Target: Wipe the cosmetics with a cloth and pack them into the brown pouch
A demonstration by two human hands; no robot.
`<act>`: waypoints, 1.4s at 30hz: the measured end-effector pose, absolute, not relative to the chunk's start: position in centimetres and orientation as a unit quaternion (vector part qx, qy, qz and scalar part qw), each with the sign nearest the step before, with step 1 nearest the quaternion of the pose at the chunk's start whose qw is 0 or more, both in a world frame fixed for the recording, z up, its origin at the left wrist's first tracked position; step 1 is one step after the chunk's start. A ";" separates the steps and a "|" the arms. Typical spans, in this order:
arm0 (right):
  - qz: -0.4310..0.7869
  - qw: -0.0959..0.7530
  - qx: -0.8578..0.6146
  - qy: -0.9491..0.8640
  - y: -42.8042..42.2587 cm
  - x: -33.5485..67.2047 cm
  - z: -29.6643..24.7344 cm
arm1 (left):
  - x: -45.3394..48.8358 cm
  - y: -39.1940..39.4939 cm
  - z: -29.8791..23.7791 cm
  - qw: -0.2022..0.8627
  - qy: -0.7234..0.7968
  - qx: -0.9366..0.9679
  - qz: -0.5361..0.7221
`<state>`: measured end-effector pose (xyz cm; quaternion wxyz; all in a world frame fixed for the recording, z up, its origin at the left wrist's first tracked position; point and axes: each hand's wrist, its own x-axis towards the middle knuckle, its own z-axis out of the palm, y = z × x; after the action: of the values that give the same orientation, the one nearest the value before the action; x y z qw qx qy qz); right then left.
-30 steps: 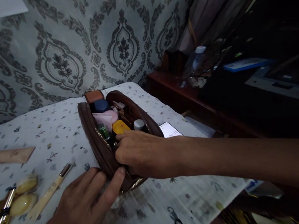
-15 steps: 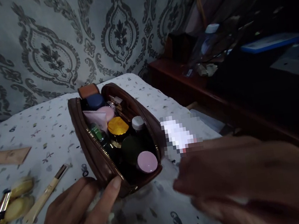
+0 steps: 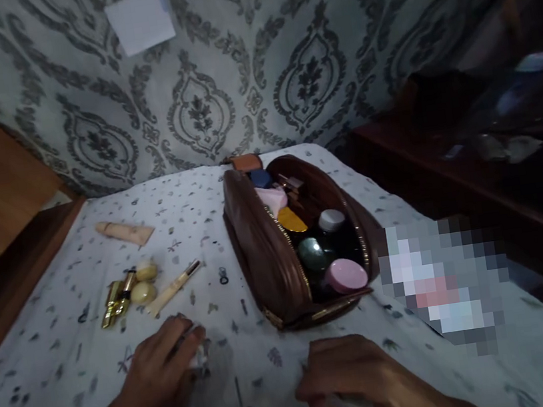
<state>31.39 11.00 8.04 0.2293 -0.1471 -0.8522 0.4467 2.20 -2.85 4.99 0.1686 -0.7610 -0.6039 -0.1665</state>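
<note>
Brown leather-like pouch (image 3: 277,243) stands unzipped toward the far right part of the counter (image 3: 72,366), its soft walls bowed around hard round caps: a pink lid (image 3: 345,275), a white cap (image 3: 331,220), a yellow lid (image 3: 291,221). The left hand (image 3: 161,374) rests near the front edge, fingers curled over something small and pale that I cannot make out. The right hand (image 3: 357,380) lies at the front edge, closed loosely over a pale, crumpled thing, mostly hidden. To handle the small piece well, I judge a fingertip pinch flat against the printed cloth best, since the cloth may wrinkle and drag. Left of the pouch lie a cream tube (image 3: 124,232), two rounded pale pods (image 3: 142,283) and a slim gold-capped stick (image 3: 175,288).
</note>
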 end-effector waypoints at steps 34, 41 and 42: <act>0.800 0.201 -0.172 -0.538 7.2 14.2 3.5 | -5.1 -3.9 10.1 -0.103 -0.720 -0.641 -0.247; 0.897 0.168 -0.150 -0.380 6.8 14.4 3.5 | 1.0 -4.7 7.9 -0.074 -0.678 -0.698 -0.217; 0.901 0.163 -0.150 -0.372 6.7 14.5 3.4 | 1.5 -4.7 7.4 -0.049 -0.681 -0.704 -0.196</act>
<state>14.45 6.73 3.43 0.1634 -0.1503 -0.3720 0.9013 1.46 -4.65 7.42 -0.0494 -0.7041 -0.6808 -0.1956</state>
